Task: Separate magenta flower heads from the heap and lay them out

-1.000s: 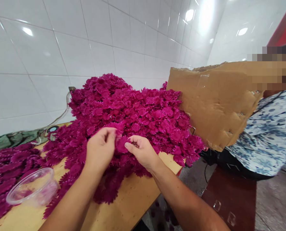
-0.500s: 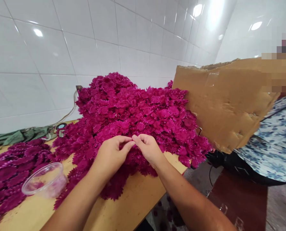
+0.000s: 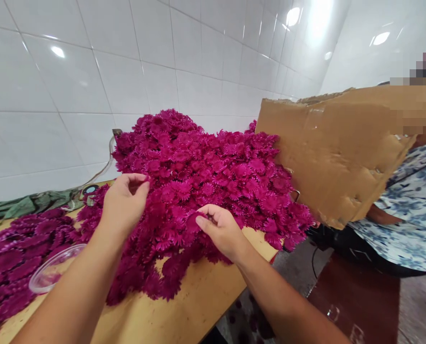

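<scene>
A big heap of magenta artificial-looking flower heads [image 3: 205, 157] covers the table in front of me. My right hand [image 3: 222, 229] pinches the edge of one magenta flower head [image 3: 191, 222] between thumb and forefinger, at the near side of the heap. Farther left and higher, my left hand [image 3: 126, 200] has thumb and forefinger pressed together. A speck of magenta shows at its fingertips, but I cannot tell whether it is held or lies behind them. A clear plastic tub [image 3: 42, 282] sits at the left, partly hidden by my left forearm.
More magenta flower heads [image 3: 15, 253] spread over the left of the yellowish table [image 3: 184, 306]. A green cloth [image 3: 29, 203] lies by the tiled wall [image 3: 101, 71]. At the right, a cardboard sheet [image 3: 338, 153] stands between the heap and a person in a patterned top [image 3: 409, 220].
My hands, touching at the fingertips before, are now apart. The left has moved left and up; the right stays near its place, with a flower head now visible in its fingers.
</scene>
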The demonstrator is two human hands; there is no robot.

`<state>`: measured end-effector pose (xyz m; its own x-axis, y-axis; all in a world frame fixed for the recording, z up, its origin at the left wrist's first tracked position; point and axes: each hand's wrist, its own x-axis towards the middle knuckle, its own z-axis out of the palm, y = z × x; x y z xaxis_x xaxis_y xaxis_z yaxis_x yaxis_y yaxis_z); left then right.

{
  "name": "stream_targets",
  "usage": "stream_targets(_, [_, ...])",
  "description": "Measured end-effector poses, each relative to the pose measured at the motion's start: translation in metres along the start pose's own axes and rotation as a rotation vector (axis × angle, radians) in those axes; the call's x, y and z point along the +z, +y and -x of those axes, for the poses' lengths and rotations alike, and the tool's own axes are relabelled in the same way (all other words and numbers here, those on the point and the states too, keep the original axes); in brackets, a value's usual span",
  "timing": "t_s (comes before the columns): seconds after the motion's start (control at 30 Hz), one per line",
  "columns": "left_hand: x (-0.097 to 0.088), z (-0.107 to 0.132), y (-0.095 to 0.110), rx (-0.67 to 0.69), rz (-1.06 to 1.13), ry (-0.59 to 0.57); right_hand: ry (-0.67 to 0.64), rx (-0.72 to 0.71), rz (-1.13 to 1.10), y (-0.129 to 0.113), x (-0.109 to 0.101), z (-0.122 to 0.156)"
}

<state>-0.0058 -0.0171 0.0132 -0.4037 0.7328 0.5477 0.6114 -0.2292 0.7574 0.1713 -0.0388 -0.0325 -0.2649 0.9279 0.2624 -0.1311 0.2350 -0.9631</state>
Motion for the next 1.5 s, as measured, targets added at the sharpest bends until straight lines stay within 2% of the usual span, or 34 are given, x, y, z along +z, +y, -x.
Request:
stream_targets(0.07, [-0.005, 0.003, 0.001, 0.091, -0.144, -0.032, 0.059, 0.022, -0.012, 0.004, -0.005, -0.005])
stream_targets(0.13, [-0.006, 0.015, 0.006, 0.155, -0.180, -0.079, 0.099, 0.012, 0.016, 0.007, -0.007, -0.010])
stream_targets(0.3, [0.008, 0.053, 0.019, 0.190, -0.064, -0.428, 0.139, -0.089, 0.181, 0.009, -0.003, -0.015])
stream_targets(0.43, [0.018, 0.065, 0.021, 0.173, -0.031, -0.512, 0.154, -0.099, 0.193, 0.010, 0.000, -0.015])
stream_targets(0.53, [0.019, 0.065, 0.024, 0.124, -0.003, -0.485, 0.094, -0.107, 0.139, 0.008, 0.002, -0.013])
stream_targets(0.63, [0.016, 0.054, 0.024, 0.041, 0.019, -0.374, 0.001, -0.107, 0.086, 0.002, 0.006, -0.006])
stream_targets(0.7, [0.012, 0.040, 0.018, -0.054, 0.117, -0.209, -0.041, -0.089, 0.074, -0.001, 0.009, 0.000])
stream_targets(0.77, [0.006, 0.022, 0.009, -0.137, 0.234, 0.012, -0.056, -0.058, 0.058, -0.002, 0.009, 0.003])
stream_targets(0.8, [0.002, 0.013, 0.004, -0.158, 0.243, 0.072, -0.052, -0.043, 0.042, -0.001, 0.008, 0.004])
stream_targets(0.83, [-0.002, 0.006, 0.000, -0.147, 0.191, 0.081, -0.040, -0.029, 0.021, 0.000, 0.006, 0.003])
stream_targets(0.9, [-0.009, 0.000, -0.006, -0.076, 0.014, 0.024, 0.007, -0.005, -0.022, 0.005, 0.001, -0.001])
stream_targets(0.97, [-0.011, 0.005, -0.006, 0.030, -0.130, -0.045, 0.058, 0.013, -0.058, 0.010, -0.003, -0.007])
stream_targets(1.07, [-0.005, 0.030, 0.002, 0.153, -0.122, -0.164, 0.103, 0.031, -0.048, 0.014, -0.003, -0.013])
stream_targets(1.17, [0.006, 0.057, 0.012, 0.290, -0.081, -0.341, 0.123, 0.023, 0.032, 0.014, 0.001, -0.014])
stream_targets(1.23, [0.013, 0.068, 0.016, 0.336, -0.112, -0.400, 0.136, 0.022, 0.070, 0.014, 0.003, -0.013])
stream_targets(1.5, [0.023, 0.064, 0.016, 0.101, -0.079, -0.419, 0.065, 0.047, -0.088, 0.012, 0.005, -0.009])
